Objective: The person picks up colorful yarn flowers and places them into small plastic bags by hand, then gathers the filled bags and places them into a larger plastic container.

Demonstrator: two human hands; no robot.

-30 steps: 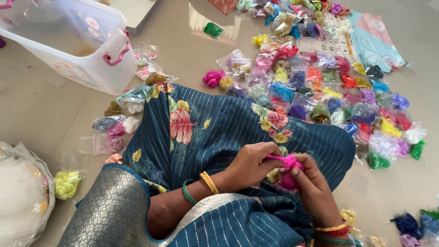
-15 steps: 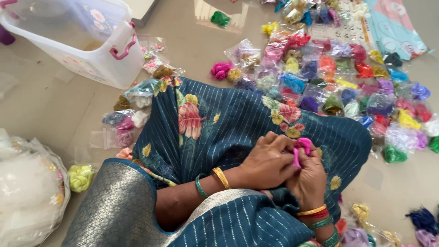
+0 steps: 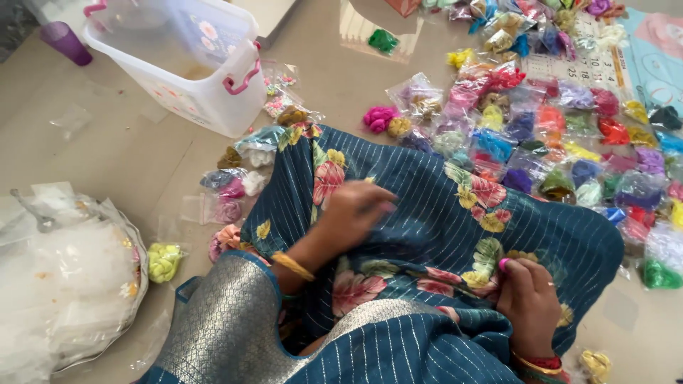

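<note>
Teal cloth (image 3: 427, 213) with thin pale stripes and printed flowers covers the lap under both of my hands. My left hand (image 3: 352, 212) is blurred; it rests palm down on the cloth with the fingers loosely curled, and I cannot tell whether it holds anything. A gold bangle (image 3: 292, 265) sits on that wrist. My right hand (image 3: 528, 302) lies lower on the cloth, near my body, with its fingers bunched together; a small bit of pink thread (image 3: 504, 264) shows at the fingertips, pinched there, though most of it is hidden by the fingers. Red and gold bangles (image 3: 537, 364) ring that wrist. Beyond the right hand, past the far edge of the cloth, many small clear packets of coloured thread (image 3: 555, 135) lie spread over the floor, some overlapping. Straight ahead of the left hand, a loose bundle of magenta thread (image 3: 379, 117) lies on the floor just beyond the cloth. Farther out on the left hand's side stands a clear plastic box (image 3: 192, 71) with pink handles, and a few more packets (image 3: 228, 188) lie between it and the cloth. Well off to the outer side of the left arm sits a white plastic bag (image 3: 64, 277), with a yellow-green bundle of thread (image 3: 163, 261) just beside it.
</note>
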